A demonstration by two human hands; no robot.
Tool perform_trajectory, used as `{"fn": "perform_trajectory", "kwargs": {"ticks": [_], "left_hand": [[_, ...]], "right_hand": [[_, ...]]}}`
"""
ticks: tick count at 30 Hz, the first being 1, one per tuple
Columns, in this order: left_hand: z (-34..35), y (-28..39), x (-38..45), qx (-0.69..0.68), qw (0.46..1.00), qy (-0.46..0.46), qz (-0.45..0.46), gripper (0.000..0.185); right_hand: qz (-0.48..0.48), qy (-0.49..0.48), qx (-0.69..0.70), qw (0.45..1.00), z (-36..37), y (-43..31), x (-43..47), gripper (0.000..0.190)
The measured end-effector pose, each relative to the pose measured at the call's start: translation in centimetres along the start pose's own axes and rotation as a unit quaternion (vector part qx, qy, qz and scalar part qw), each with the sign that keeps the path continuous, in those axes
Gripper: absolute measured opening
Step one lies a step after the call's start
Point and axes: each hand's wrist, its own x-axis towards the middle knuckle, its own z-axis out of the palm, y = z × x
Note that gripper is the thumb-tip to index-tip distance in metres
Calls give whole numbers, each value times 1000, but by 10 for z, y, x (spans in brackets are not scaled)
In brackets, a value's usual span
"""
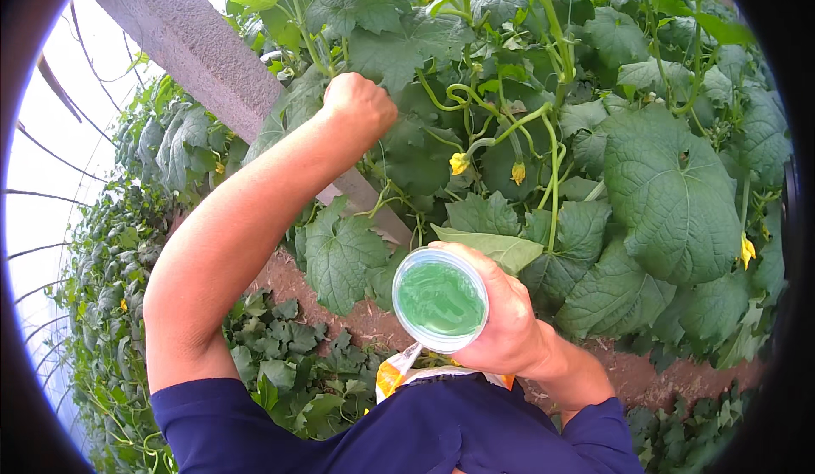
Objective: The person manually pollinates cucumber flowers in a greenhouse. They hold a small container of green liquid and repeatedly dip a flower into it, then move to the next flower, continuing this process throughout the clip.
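My right hand is wrapped round a clear plastic cup that holds a green liquid; I look down into its round mouth. At the upper left my left hand is raised among the leaves of a climbing gourd vine, its fingers curled and the back of the hand towards me. Its fingertips are hidden, so whether it grips a stem or leaf does not show. Between and right of the hands, curling stems bear a small young fruit with a yellow flower at its tip, and another yellow flower hangs beside it.
A concrete post slants down behind my left forearm. Large leaves fill the right side. Bare soil shows below the vines, with low leafy plants near my body. A white and orange bag is at my waist. Curved greenhouse ribs stand far left.
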Motion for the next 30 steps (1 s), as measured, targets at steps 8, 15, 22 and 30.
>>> {"fn": "perform_trajectory", "kwargs": {"ticks": [8, 15, 22, 30], "left_hand": [[49, -11, 0, 10, 995, 92, -47, 14], [38, -4, -18, -235, 936, 220, -145, 5], [9, 16, -63, -382, 802, 384, -252, 10], [105, 229, -166, -638, 729, 142, 204, 31]], "right_hand": [[40, -9, 97, 994, -20, -5, -36, 79], [40, -25, 73, 996, -34, -14, -44, 82], [58, -30, 59, 996, -36, -33, -45, 80], [177, 10, -19, 984, -40, -88, -56, 94]]}}
